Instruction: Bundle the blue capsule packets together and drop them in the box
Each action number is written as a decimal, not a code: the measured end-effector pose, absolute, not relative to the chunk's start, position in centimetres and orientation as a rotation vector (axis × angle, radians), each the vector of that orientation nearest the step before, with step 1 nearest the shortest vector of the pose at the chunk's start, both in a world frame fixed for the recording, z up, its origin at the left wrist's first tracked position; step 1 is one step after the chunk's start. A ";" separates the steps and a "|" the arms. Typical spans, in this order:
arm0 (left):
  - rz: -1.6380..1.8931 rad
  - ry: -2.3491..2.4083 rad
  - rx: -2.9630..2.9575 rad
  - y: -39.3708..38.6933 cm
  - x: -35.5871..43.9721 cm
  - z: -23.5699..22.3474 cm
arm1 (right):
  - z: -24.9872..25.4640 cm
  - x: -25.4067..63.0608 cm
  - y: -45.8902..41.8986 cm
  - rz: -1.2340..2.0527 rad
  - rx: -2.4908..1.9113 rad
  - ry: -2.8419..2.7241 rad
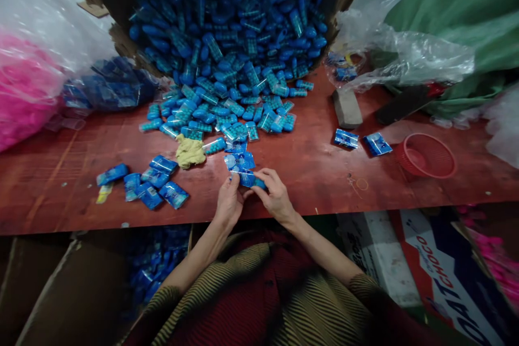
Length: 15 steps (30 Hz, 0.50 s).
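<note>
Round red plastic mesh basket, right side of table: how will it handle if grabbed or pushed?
The round red plastic mesh basket is probably light for its size, given its openwork walls. Its thin-looking mesh may flex a little when squeezed. Pushed, it would likely slide rather than tip, sitting wide and low on the smooth-looking reddish tabletop.

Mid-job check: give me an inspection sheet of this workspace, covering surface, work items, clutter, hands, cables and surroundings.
Surface: red tabletop, scuffed.
Work items: blue wrapper between the hands; loose blue containers heaped beyond; blue packs grouped on the left.
Clutter: yellowish lump, grey block, red basket.
Hands: left hand and right hand both grip the wrapper area; exact finger contact unclear.
Cables: nothing seen.
Surroundings: cardboard box behind, green sheet far right, pink bag far left.
</note>
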<state>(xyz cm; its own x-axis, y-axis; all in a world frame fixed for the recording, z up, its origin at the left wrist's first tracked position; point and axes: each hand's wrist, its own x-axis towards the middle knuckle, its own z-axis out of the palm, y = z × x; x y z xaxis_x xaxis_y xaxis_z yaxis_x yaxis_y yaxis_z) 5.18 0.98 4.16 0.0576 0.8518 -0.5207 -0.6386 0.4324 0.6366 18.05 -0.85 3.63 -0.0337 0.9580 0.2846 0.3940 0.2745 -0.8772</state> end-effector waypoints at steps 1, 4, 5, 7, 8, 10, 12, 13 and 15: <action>1.151 0.991 0.223 1.1 5.1 4.3 | 3.5 17.7 -1.1 0.752 -1.263 -1.623; 1.103 1.024 0.120 1.4 4.6 4.6 | 3.7 17.6 -1.6 0.932 -1.166 -1.640; 1.075 1.037 0.099 1.5 4.3 4.7 | 3.8 17.8 -1.6 1.046 -1.124 -1.605; 1.005 1.030 0.090 1.8 3.9 5.0 | 4.0 18.3 -1.4 1.317 -1.044 -1.450; 0.975 1.010 0.104 1.8 3.8 5.1 | 3.9 18.6 -1.2 1.449 -1.007 -1.350; 0.932 0.942 0.146 1.9 3.7 5.3 | 3.7 18.9 -0.7 1.630 -0.945 -1.181; 0.903 0.871 0.178 2.0 3.6 5.4 | 3.4 19.2 -0.3 1.669 -0.925 -1.130; 0.889 0.839 0.187 2.0 3.5 5.4 | 3.3 19.2 -0.2 1.645 -0.935 -1.141; 0.858 0.795 0.193 2.0 3.4 5.5 | 3.3 19.4 0.0 1.567 -0.974 -1.212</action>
